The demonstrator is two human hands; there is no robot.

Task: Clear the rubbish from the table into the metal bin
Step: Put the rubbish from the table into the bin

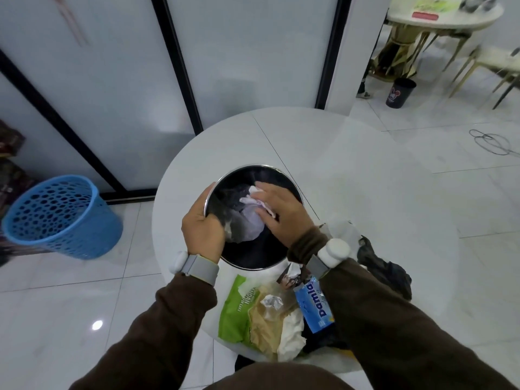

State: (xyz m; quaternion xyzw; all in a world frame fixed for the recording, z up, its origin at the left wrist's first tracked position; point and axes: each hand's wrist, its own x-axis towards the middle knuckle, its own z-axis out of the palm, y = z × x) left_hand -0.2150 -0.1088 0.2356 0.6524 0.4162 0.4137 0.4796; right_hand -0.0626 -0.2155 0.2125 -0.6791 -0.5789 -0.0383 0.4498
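Note:
The metal bin (270, 170) stands on the round white table (351, 170), its dark inside facing up. My left hand (201, 226) grips the bin's near-left rim, thumb inside. Over the bin's mouth, my right hand (277, 211) holds a crumpled white and pale purple wrapper (251, 212); the fingers curl around its top. On the table's near edge lie a green snack bag (239, 305), a blue Damla packet (315, 305), crumpled white paper (291, 333) and a foil scrap (271, 301). A dark plastic bag (385, 271) lies to the right.
A blue perforated basket (62, 218) leans on the tiled floor to the left. Frosted panels with black frames stand behind the table. A small black bin (399, 92), another table and chairs are at the far right. A wire loop (491, 142) lies on the floor.

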